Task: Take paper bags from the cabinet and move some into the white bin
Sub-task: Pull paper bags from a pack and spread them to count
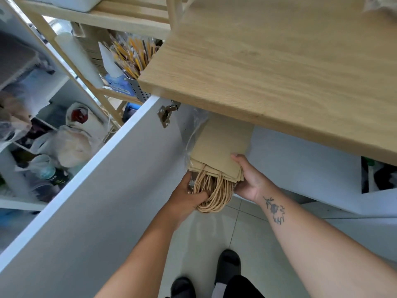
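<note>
A stack of flat brown paper bags (221, 147) sticks out of the open cabinet below the wooden countertop (268, 65), partly inside a clear plastic wrap (194, 130). Their twisted paper handles (214, 192) hang in a bundle at the near end. My left hand (187, 198) grips the stack from below, fingers curled into the handles. My right hand (251, 179) clasps the stack's right edge, thumb lying on top. The far end of the bags is hidden under the countertop. No white bin for the bags can be made out for certain.
The white cabinet door (96, 201) stands open on my left, hinge (165, 114) near the top. Beyond it a wooden rack (96, 20) holds a grey perforated holder of pencils (133, 59). White shelves (32, 125) with plastic bags fill the far left. My shoes (227, 265) stand on tiled floor.
</note>
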